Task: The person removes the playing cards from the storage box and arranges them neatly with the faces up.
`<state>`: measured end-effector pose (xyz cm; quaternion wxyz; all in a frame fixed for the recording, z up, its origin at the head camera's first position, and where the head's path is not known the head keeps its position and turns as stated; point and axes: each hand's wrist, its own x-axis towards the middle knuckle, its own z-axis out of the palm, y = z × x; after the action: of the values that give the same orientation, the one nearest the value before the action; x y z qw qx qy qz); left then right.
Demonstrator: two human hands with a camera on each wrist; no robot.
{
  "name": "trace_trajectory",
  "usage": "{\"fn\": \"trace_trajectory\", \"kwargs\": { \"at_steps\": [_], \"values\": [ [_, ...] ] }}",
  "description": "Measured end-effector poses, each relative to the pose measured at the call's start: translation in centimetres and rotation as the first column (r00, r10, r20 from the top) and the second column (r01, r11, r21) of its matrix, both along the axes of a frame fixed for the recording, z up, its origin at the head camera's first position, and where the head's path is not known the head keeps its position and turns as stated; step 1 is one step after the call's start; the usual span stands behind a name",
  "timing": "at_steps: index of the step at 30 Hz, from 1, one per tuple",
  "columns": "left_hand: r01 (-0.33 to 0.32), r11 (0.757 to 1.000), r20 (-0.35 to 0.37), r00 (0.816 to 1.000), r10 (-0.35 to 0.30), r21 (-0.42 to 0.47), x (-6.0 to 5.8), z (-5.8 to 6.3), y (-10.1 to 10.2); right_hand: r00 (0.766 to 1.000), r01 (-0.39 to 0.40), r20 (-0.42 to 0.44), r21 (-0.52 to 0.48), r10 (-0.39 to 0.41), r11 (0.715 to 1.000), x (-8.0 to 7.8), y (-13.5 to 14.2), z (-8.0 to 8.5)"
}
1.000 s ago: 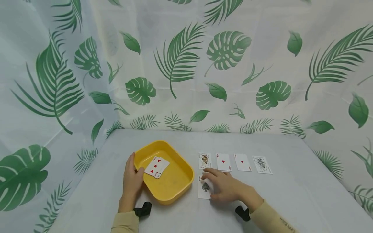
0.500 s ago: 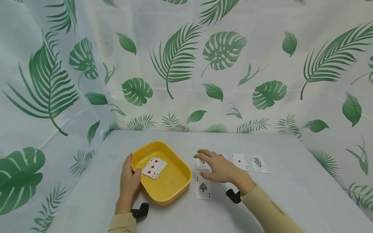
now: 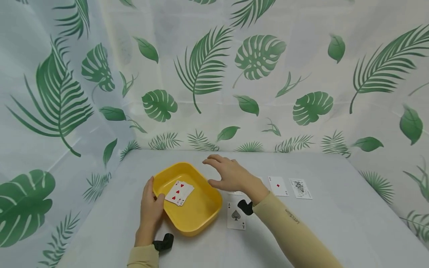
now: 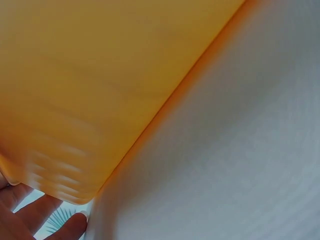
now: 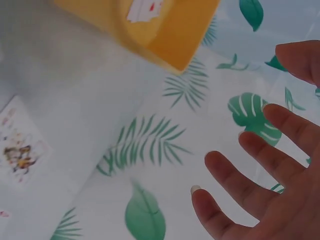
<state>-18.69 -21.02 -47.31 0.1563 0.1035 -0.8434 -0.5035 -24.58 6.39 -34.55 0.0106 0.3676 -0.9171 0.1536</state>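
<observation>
My left hand (image 3: 151, 210) grips the left side of a yellow plastic tray (image 3: 204, 216), thumb over the rim and fingers along the outer wall. Inside the tray lies a small loose stack of playing cards (image 3: 180, 192), a three of hearts on top. Raised beside the tray's right rim, my right hand (image 3: 231, 175) holds nothing, its fingers spread and slightly bent. Nearest my right forearm, an ace of spades (image 3: 236, 216) lies face up. A coloured joker (image 5: 21, 147) shows in the right wrist view; in the head view my right hand and wrist mostly cover it.
Farther right on the white table (image 3: 335, 223) lie an ace of diamonds (image 3: 278, 186) and a black-and-white joker (image 3: 301, 189), face up in a row. A leaf-print cloth (image 3: 207, 123) hangs behind the table and along its sides.
My right hand has lifted off the ace of spades and moved left and away from me, up to the tray's right rim. The left hand keeps its grip; the cards stay put.
</observation>
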Motion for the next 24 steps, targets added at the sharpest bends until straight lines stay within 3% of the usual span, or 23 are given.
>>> {"fn": "trace_trajectory", "kwargs": {
  "at_steps": [9,17,24],
  "values": [
    [0.009,1.000,-0.007,1.000,-0.009,-0.007,0.0,0.0,-0.1,1.000,-0.018,0.003,0.035,0.018,0.999,-1.3,-4.9,1.2],
    [0.014,1.000,-0.005,1.000,-0.014,-0.021,-0.1,-0.2,-0.3,0.999,-0.034,0.024,0.041,0.033,0.999,-1.6,-8.7,0.1],
    [0.015,1.000,-0.024,1.000,-0.015,-0.026,-0.2,-0.1,-0.3,0.999,-0.012,0.043,0.116,0.007,0.993,-2.2,-11.6,-1.7]
  ]
}}
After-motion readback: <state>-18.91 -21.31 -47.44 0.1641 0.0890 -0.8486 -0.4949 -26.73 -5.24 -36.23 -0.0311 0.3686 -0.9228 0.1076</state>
